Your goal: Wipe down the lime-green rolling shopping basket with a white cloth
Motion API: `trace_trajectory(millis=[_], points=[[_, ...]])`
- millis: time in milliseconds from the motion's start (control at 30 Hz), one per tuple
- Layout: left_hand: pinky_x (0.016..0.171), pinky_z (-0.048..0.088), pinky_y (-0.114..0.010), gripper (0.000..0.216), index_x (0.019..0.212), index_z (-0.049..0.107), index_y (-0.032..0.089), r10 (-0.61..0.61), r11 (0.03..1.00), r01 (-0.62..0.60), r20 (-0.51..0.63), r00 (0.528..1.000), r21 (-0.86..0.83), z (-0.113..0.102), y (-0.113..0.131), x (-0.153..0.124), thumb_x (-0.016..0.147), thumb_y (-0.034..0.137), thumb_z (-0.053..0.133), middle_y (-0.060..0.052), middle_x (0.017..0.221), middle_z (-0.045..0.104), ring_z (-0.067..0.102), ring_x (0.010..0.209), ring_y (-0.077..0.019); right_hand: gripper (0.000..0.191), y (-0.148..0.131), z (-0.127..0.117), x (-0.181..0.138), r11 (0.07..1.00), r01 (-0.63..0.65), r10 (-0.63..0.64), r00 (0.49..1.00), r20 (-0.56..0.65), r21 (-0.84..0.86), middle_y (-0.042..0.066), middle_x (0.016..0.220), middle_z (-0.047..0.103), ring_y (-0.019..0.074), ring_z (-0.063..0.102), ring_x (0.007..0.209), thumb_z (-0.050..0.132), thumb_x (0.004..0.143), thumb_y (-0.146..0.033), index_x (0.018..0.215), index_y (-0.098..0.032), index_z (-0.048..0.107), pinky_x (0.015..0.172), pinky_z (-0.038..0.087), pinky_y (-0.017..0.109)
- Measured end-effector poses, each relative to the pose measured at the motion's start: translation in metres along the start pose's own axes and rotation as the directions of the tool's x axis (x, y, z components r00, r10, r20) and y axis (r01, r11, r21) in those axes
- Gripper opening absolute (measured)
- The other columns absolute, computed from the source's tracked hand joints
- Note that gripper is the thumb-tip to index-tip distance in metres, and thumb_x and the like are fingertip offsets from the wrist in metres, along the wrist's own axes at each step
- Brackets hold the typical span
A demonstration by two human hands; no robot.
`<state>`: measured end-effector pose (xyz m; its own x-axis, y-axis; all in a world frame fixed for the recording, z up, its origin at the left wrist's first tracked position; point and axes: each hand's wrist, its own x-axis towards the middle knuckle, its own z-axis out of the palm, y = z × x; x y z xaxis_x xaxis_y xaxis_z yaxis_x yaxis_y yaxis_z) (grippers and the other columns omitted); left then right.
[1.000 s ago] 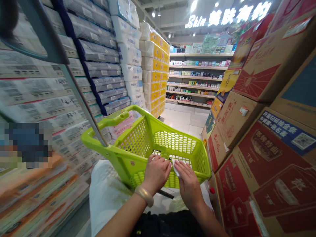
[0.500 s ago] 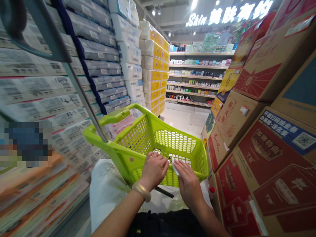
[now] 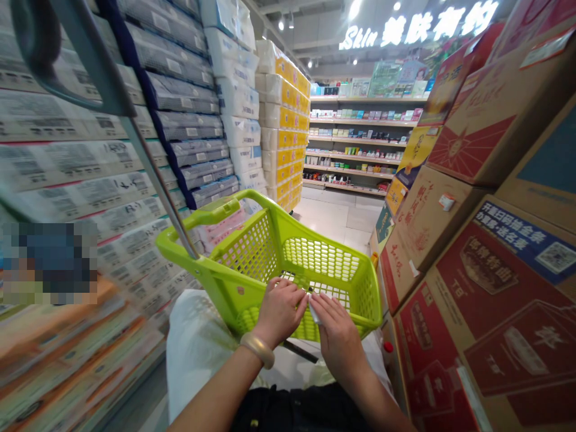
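A lime-green plastic shopping basket cart [image 3: 364, 264] with perforated walls stands in front of my legs. My left hand [image 3: 279, 307], with a gold-coloured bangle at the wrist, is curled over the near rim of the basket. Close beside it, my right hand [image 3: 336, 321] presses a folded white tissue [image 3: 316, 311] against the same rim, fingers together and pointing into the basket. The fingertips of the two hands nearly meet. A metal pole [image 3: 157, 180] with a grey handle [image 3: 90, 66] rises from the left end of the cart.
Stacked cardboard cartons [image 3: 508, 288] crowd the right side. Wrapped paper packs [image 3: 243, 102] and yellow-and-white packs [image 3: 283, 126] are piled at the left. Beyond a tiled floor [image 3: 333, 213], shelves [image 3: 360, 141] hold small products. Orange packs [image 3: 81, 354] lie low at left.
My right hand has slid slightly left along the rim with the tissue, closer to my left hand. My left hand keeps its place on the basket. The view has shifted a little.
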<state>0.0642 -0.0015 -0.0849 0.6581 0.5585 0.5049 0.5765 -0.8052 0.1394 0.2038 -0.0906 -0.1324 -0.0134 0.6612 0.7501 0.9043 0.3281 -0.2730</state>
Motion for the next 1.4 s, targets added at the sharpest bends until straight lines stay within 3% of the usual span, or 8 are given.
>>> trace_trajectory(millis=[233,533,833,1133,1400], points=[[0.092,0.034,-0.042,0.032,0.072,0.065,0.021,0.002,1.000,-0.002,0.004,1.000,0.002,-0.001,0.000,0.000,0.095,0.027,0.045,-0.003,0.074,0.067,0.057,0.082,-0.0199,0.056,0.019,-0.023,-0.025,0.998,-0.066,0.065,0.998,-0.007,-0.024,0.007,0.126,0.068,0.0231,0.063,0.120,0.039,0.085,-0.002,0.132,-0.023,0.060,0.103,0.052,0.046],[0.093,0.033,-0.042,0.031,0.071,0.065,0.021,0.011,1.000,-0.011,0.007,1.000,0.000,-0.001,-0.001,0.000,0.095,0.028,0.046,-0.003,0.073,0.067,0.057,0.083,-0.0198,0.057,0.001,0.000,0.002,1.000,0.025,-0.025,1.000,0.007,-0.001,0.007,0.125,0.068,0.0228,0.064,0.118,0.039,0.083,-0.002,0.132,-0.022,0.060,0.102,0.053,0.043],[0.093,0.031,-0.042,0.031,0.071,0.064,0.021,0.019,1.000,-0.019,0.013,1.000,-0.007,0.000,-0.002,0.001,0.095,0.028,0.046,-0.002,0.074,0.067,0.056,0.082,-0.0193,0.053,0.023,-0.034,-0.032,0.998,-0.058,0.059,0.998,0.035,-0.024,0.006,0.128,0.067,0.0229,0.062,0.121,0.040,0.087,-0.003,0.130,-0.024,0.062,0.102,0.053,0.045],[0.093,0.029,-0.042,0.029,0.072,0.063,0.021,0.063,0.997,-0.062,0.024,0.998,-0.038,0.003,-0.012,0.004,0.094,0.028,0.046,-0.001,0.074,0.067,0.056,0.082,-0.0191,0.054,0.019,-0.007,0.000,1.000,0.002,-0.001,0.995,0.097,-0.009,0.008,0.124,0.069,0.0225,0.065,0.117,0.041,0.083,-0.002,0.128,-0.021,0.064,0.101,0.054,0.043],[0.091,0.030,-0.040,0.030,0.068,0.061,0.021,0.117,0.991,-0.114,0.034,0.993,-0.070,0.005,-0.032,0.014,0.093,0.028,0.047,0.000,0.070,0.065,0.057,0.082,-0.0183,0.056,0.026,-0.022,-0.010,0.999,-0.008,0.002,0.989,0.145,0.036,0.007,0.129,0.066,0.0227,0.062,0.121,0.041,0.083,0.000,0.130,-0.021,0.062,0.102,0.053,0.045]])
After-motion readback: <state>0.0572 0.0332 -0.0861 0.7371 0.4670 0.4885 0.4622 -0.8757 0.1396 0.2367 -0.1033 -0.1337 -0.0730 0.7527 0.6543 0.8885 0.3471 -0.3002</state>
